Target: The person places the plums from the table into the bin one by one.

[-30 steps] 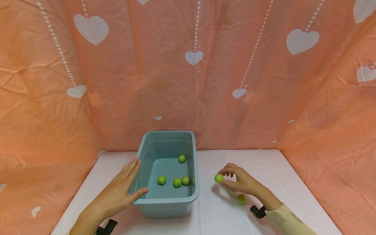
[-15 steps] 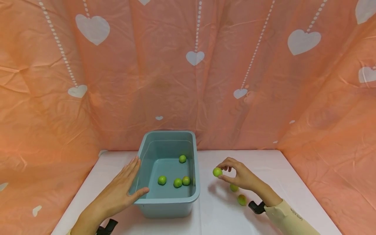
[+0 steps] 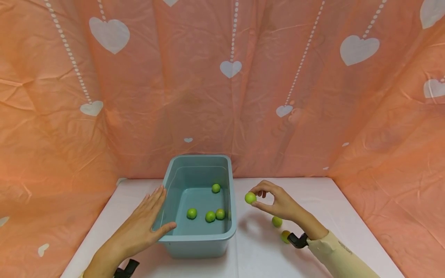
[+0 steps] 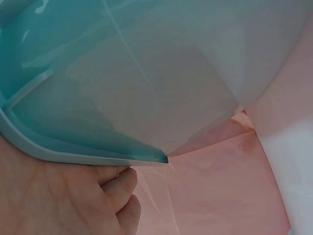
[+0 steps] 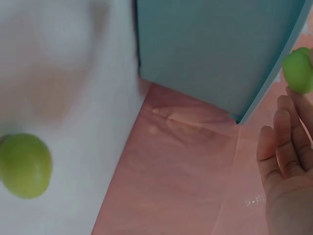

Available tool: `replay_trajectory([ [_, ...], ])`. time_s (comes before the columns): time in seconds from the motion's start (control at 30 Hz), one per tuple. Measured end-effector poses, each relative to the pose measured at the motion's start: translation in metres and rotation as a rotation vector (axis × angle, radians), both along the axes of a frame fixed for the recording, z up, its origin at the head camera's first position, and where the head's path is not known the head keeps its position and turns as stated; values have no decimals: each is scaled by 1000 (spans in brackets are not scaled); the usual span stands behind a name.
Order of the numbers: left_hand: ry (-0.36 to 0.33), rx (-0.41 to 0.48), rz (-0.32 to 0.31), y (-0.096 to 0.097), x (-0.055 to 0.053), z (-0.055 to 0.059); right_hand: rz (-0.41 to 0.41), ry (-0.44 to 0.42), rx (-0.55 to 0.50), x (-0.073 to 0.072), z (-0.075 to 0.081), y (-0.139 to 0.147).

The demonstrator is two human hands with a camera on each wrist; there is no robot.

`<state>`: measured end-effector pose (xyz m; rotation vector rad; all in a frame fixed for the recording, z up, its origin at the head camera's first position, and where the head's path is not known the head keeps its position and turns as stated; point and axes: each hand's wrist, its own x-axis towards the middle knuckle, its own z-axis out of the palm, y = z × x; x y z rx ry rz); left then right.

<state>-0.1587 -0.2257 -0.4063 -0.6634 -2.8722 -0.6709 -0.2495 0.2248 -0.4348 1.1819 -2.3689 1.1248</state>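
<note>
My right hand (image 3: 281,200) pinches a small round green fruit (image 3: 250,198) between thumb and fingertips, above the table to the right of a blue-grey plastic bin (image 3: 194,238). In the right wrist view this fruit (image 5: 297,71) shows at the right edge, beyond the fingers. My left hand (image 3: 139,227) lies along the bin's left rim with fingers straight and thumb over the front corner; its palm (image 4: 54,196) is against the rim in the left wrist view. Inside the bin are several like fruits, one farther back (image 3: 216,188) and the others nearer the front, such as a fruit (image 3: 192,213) at left.
Two more green fruits lie on the white table (image 3: 257,255) below my right hand: one fruit (image 3: 277,221) whole in view, another fruit (image 3: 285,236) partly behind the black wrist mount (image 3: 298,241). A peach-coloured curtain (image 3: 187,96) with white hearts encloses the table's back and sides.
My right hand has lifted the green fruit and carried it left toward the bin, uncovering a fruit on the table. The left hand has stayed at the rim.
</note>
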Motion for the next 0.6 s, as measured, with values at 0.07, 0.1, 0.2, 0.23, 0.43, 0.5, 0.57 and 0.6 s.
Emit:
replay_trajectory([
  [0.07, -1, -1, 1, 0, 0, 0, 2, -3, -5, -1, 2, -3],
  [0.1, 1, -1, 2, 0, 0, -1, 1, -8, -9, -1, 3, -5],
  [0.2, 12, -2, 0, 0, 0, -1, 6, -5, -25, -2, 5, -9],
  [0.23, 14, -1, 0, 0, 0, -1, 8, -1, -31, -3, 6, -11],
  [0.43, 5, -5, 1, 1, 0, -2, 43, -4, -71, -3, 14, -21],
  [0.5, 3, -7, 2, 1, 0, -3, 48, -2, -75, 0, 19, -27],
  [0.57, -1, -4, 3, 1, 0, -3, 59, 1, -73, -1, 21, -31],
  [0.6, -3, -4, 4, 1, 0, -3, 63, 0, -71, -2, 22, -33],
])
